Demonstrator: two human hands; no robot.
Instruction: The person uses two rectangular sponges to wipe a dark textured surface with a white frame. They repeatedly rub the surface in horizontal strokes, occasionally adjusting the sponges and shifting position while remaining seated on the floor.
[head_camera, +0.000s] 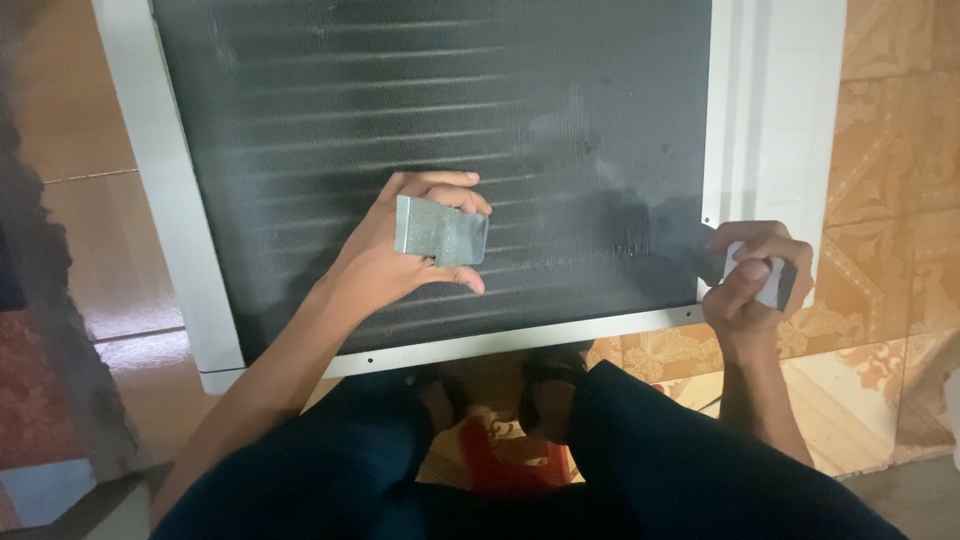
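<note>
Head view: dull grey metal plate (441, 232) in left hand (400, 255), flat, rectangular.

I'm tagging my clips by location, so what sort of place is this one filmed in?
Probably a room or porch of a home, used for appliance repair on the floor. The patterned tiled floor suggests a house, and a white-framed finned coil panel lies flat on it, with the person seated over it, a metal plate in the left hand.

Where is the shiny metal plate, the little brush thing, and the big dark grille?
metal plate (441, 232), head view, middle of its flat grey face, held in the left hand.
brush (700, 245), head view, its dark bristle end against the grille.
finned grille (430, 100), head view, bare upper part of the dark fins.
</note>
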